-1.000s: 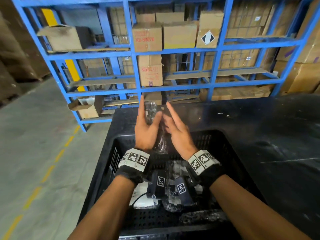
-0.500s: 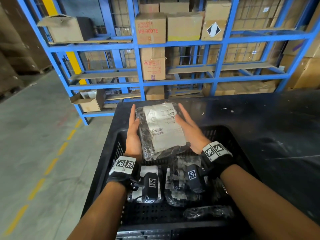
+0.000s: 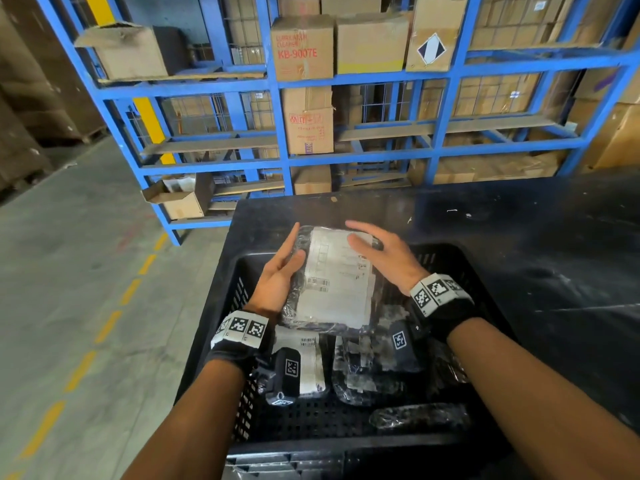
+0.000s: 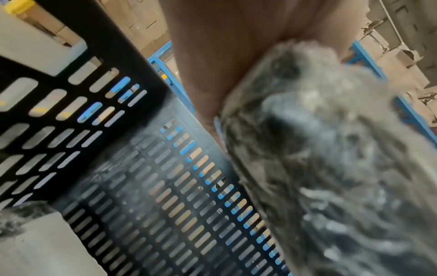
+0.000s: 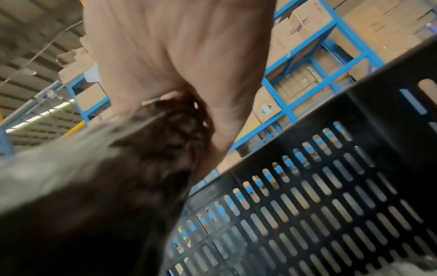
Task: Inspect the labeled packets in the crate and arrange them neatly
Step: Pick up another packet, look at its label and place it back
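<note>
I hold a dark plastic-wrapped packet (image 3: 332, 282) with a white barcode label facing up, just above the black slotted crate (image 3: 239, 296). My left hand (image 3: 280, 275) grips its left edge, thumb on top and fingers straight along the side. My right hand (image 3: 388, 258) rests flat on the top right corner. Below lie another labeled packet (image 3: 310, 362), a crumpled dark one (image 3: 363, 375) and a dark roll (image 3: 419, 415). The left wrist view shows the held packet (image 4: 331, 168) against my palm (image 4: 224, 56). The right wrist view shows the packet (image 5: 94, 186) under my hand (image 5: 177, 46), with the crate wall (image 5: 331, 186) behind.
The crate sits on a black table (image 3: 554, 254) that runs to the right. Behind stands a blue steel rack (image 3: 443, 77) loaded with cardboard boxes. At the left is concrete floor with a dashed yellow line (image 3: 107, 327).
The packet went from upright and edge-on between my palms to label-up and lower over the crate. My right hand slid from its side onto its top.
</note>
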